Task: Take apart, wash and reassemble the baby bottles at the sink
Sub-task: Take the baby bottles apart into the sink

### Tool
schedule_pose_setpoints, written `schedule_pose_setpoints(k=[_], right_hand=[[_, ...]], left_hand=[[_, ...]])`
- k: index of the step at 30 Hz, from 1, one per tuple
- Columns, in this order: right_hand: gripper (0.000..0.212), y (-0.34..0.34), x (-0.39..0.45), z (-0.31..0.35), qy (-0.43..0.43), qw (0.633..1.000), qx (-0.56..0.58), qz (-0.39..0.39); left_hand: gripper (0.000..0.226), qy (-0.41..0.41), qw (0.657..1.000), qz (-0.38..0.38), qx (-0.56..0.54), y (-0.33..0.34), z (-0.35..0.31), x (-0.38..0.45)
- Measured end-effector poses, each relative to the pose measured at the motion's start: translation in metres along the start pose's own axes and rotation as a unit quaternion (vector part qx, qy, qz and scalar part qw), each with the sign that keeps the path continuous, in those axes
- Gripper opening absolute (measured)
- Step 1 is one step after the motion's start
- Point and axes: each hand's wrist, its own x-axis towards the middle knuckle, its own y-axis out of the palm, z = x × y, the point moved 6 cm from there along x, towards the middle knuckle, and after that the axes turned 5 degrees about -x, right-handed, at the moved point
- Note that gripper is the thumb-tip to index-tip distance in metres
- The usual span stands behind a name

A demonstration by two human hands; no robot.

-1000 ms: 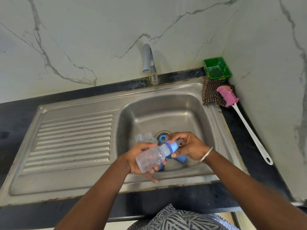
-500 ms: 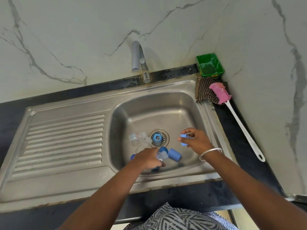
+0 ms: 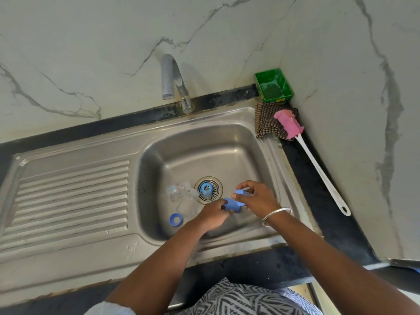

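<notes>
Sink [image 3: 227,137], hands [image 3: 213,214] on blue cap [image 3: 233,204]

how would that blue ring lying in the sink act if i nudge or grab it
The blue ring looks like thin plastic, so probably light and stiff. It lies flat on the sink floor, so a nudge would likely slide it on the smooth steel rather than roll it. The basin slopes to the drain, so it may drift there.

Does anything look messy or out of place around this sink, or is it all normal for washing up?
Nothing looks damaged or spilled. Clear bottle parts and a blue ring lie loose in the sink basin, which fits taking bottles apart. The pink brush rests on a checked cloth by the corner.
</notes>
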Motion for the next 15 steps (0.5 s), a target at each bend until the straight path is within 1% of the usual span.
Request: schedule_pose_setpoints(k=[2, 5, 8, 10, 11, 13, 15], right_hand=[[0.021, -0.002, -0.001, 0.002, 0.002, 1.000, 0.003, -0.001], [0.018, 0.000, -0.003, 0.006, 0.019, 0.998, 0.062, 0.005], [0.014, 0.009, -0.002, 0.011, 0.042, 0.992, 0.122, 0.016], [0.005, 0.021, -0.002, 0.016, 0.060, 0.984, 0.166, 0.036], [0.002, 0.027, -0.003, 0.019, 0.071, 0.978, 0.190, 0.049], [0.009, 0.039, -0.005, 0.025, 0.094, 0.964, 0.238, 0.075], [0.018, 0.055, -0.007, 0.032, 0.106, 0.951, 0.272, 0.101]], left_hand=[[0.039, 0.021, 0.997, -0.030, -0.070, -0.009, -0.006, -0.004], [0.025, 0.051, 0.980, -0.063, -0.181, -0.023, -0.013, -0.015], [0.017, 0.064, 0.956, -0.100, -0.269, -0.036, -0.013, -0.027], [0.017, 0.061, 0.938, -0.112, -0.323, -0.046, -0.015, -0.039], [0.019, 0.062, 0.929, -0.112, -0.346, -0.049, -0.016, -0.045], [0.018, 0.070, 0.923, -0.102, -0.366, -0.054, -0.020, -0.055], [0.012, 0.089, 0.926, -0.101, -0.354, -0.062, -0.020, -0.065]])
